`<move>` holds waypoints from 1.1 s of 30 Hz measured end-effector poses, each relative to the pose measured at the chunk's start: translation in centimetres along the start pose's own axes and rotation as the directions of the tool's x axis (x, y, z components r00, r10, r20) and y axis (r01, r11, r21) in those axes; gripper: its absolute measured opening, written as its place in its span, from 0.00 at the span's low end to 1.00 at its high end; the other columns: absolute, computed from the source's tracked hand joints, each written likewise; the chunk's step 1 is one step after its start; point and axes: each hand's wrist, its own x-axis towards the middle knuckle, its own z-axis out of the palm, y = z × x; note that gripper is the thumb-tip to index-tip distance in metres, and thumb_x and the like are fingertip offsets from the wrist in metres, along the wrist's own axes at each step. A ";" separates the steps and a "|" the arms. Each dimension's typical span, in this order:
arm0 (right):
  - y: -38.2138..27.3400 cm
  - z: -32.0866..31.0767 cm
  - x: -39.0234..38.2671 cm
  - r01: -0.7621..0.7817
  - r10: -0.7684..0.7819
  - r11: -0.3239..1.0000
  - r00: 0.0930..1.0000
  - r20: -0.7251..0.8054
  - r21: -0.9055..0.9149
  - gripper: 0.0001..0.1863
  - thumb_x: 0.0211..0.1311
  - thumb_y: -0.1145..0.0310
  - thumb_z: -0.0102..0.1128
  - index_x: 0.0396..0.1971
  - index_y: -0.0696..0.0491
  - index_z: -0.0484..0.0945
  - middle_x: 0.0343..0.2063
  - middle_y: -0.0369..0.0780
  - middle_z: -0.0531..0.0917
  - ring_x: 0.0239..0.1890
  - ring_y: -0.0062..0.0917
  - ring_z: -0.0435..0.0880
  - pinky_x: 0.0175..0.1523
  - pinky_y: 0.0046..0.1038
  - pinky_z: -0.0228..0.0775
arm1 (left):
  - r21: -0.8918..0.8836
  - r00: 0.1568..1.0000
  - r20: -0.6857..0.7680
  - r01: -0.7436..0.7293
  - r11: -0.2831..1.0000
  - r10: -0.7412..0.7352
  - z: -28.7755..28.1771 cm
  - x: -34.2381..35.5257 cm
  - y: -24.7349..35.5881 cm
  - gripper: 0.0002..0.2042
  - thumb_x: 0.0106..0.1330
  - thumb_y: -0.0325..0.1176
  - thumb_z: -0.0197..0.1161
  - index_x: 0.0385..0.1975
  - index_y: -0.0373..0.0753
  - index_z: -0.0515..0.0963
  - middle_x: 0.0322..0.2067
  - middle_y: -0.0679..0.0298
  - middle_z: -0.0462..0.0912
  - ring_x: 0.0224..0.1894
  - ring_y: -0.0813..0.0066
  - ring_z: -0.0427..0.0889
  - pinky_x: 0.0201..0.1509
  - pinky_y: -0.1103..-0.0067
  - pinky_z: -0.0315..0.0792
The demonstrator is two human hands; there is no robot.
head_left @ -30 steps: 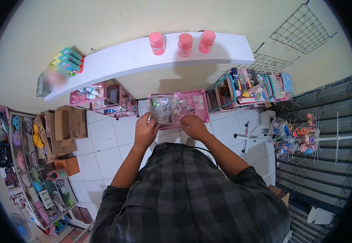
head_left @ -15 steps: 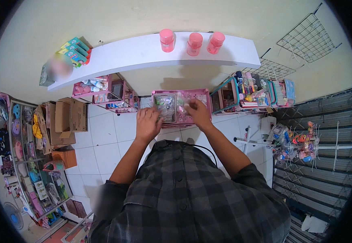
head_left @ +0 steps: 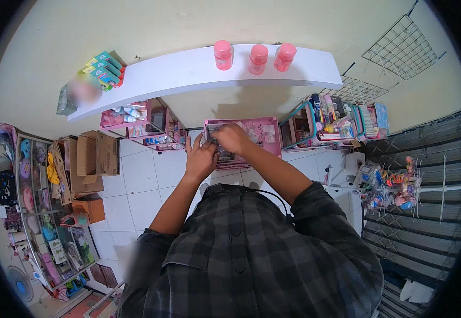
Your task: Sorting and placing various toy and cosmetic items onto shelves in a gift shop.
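A clear plastic box point(head_left: 225, 157) with small items inside sits in the left part of a pink basket point(head_left: 279, 146) in front of me. My left hand point(head_left: 201, 160) is at the box's left side, its fingers apart and the fingertips near the rim. Over the box reaches my right hand point(head_left: 232, 140), fingers bent down toward its contents; what they pinch, if anything, is hidden. Small pink and clear packaged pieces point(head_left: 262, 130) lie in the basket's right part.
Behind the basket runs a white shelf point(head_left: 177, 71) carrying pink-lidded jars point(head_left: 257, 58). A pink rack point(head_left: 156, 117) stands left, a teal-edged rack point(head_left: 307, 130) right. Cardboard boxes point(head_left: 97, 156) and a display case point(head_left: 45, 217) are farther left.
My right hand has moved left from the basket's right part to over the clear box. My left hand stays by the box's left side. The view has shifted slightly.
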 end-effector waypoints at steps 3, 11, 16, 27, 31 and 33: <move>0.2 -0.2 -1.2 -0.017 0.022 0.990 0.999 -0.035 0.140 0.13 0.57 0.69 0.63 0.42 0.50 0.87 0.38 0.46 0.88 0.44 0.44 0.88 0.53 0.46 0.78 | 0.002 1.000 0.010 0.008 1.000 -0.008 -0.2 0.0 -0.3 0.15 0.67 0.41 0.66 0.50 0.44 0.85 0.53 0.59 0.86 0.72 0.47 0.67 0.77 0.41 0.46; -0.2 -4.0 -5.8 -0.112 0.176 0.960 0.955 -0.239 0.258 0.17 0.55 0.68 0.67 0.47 0.50 0.85 0.43 0.45 0.87 0.49 0.43 0.85 0.53 0.45 0.78 | -0.064 0.996 -0.062 -0.070 0.995 0.066 -1.7 2.7 -0.8 0.22 0.58 0.41 0.75 0.52 0.44 0.82 0.57 0.59 0.80 0.68 0.50 0.70 0.77 0.45 0.50; -1.7 -1.7 -6.7 -0.150 0.158 0.982 0.985 -0.064 0.116 0.13 0.54 0.67 0.65 0.41 0.53 0.84 0.38 0.43 0.85 0.40 0.43 0.87 0.47 0.46 0.80 | 0.063 0.991 0.112 -0.079 0.995 0.072 -1.6 5.0 -2.0 0.21 0.57 0.42 0.75 0.51 0.46 0.84 0.52 0.58 0.85 0.65 0.57 0.75 0.76 0.44 0.53; -2.8 -0.6 -5.2 -0.255 0.267 0.962 0.950 -0.163 0.095 0.14 0.56 0.66 0.61 0.41 0.52 0.88 0.41 0.48 0.88 0.36 0.44 0.90 0.40 0.46 0.83 | 0.131 0.980 0.192 -0.074 0.989 0.048 -1.4 8.5 -3.4 0.13 0.68 0.40 0.65 0.49 0.49 0.87 0.43 0.58 0.90 0.57 0.60 0.84 0.74 0.47 0.60; -2.4 -0.8 -4.1 -0.303 0.308 0.934 0.951 0.002 0.191 0.17 0.60 0.63 0.57 0.46 0.50 0.87 0.34 0.50 0.88 0.37 0.47 0.90 0.43 0.49 0.82 | 0.154 0.961 0.277 -0.063 0.986 0.018 -1.4 8.7 -3.6 0.14 0.68 0.41 0.65 0.51 0.49 0.87 0.45 0.57 0.90 0.58 0.58 0.83 0.73 0.46 0.61; -2.1 -0.2 -3.8 -0.331 0.337 0.914 0.941 0.017 0.232 0.17 0.61 0.63 0.56 0.47 0.49 0.87 0.32 0.51 0.88 0.37 0.48 0.89 0.44 0.50 0.82 | 0.121 0.959 0.284 -0.053 0.991 0.016 -1.6 8.6 -3.4 0.16 0.67 0.42 0.65 0.52 0.48 0.86 0.47 0.56 0.89 0.59 0.57 0.83 0.74 0.46 0.61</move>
